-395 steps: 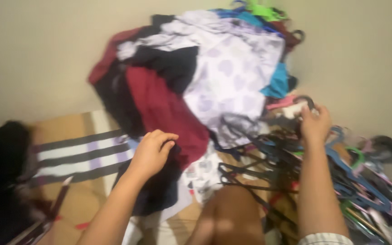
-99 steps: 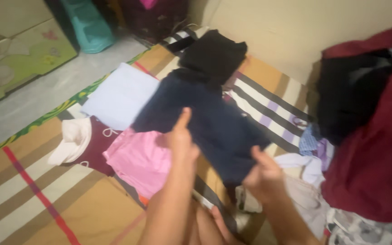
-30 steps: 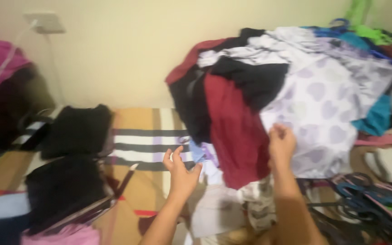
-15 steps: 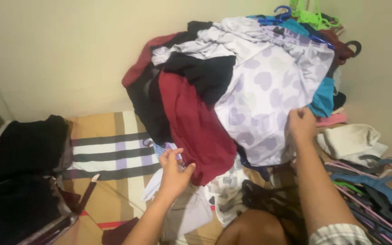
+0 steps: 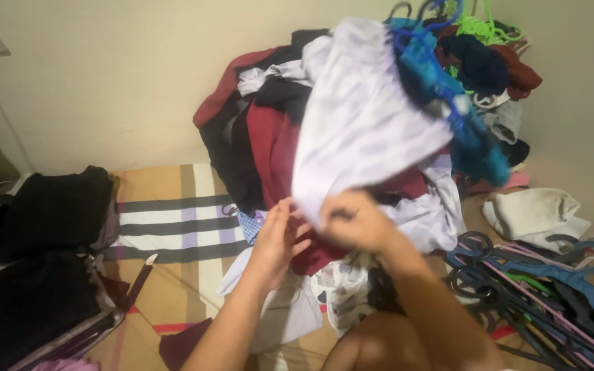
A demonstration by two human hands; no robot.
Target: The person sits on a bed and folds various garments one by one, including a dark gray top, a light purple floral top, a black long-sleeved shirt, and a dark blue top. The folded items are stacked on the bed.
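Note:
A tall heap of mixed clothes leans against the wall. My right hand is closed on the lower edge of a white garment with pale purple spots, which is lifted off the heap and blurred. My left hand sits just left of it, fingers touching the same hem, above a dark red garment. A bright blue garment on a hanger hangs at the white one's right side.
Folded dark clothes lie in stacks on the striped mat at the left. Several plastic hangers are piled on the floor at the right, beside a folded white cloth. My knee is at the bottom.
My right hand has pulled the white spotted garment down and toward me from the heap. My left hand has risen to meet it. The view shifted slightly right.

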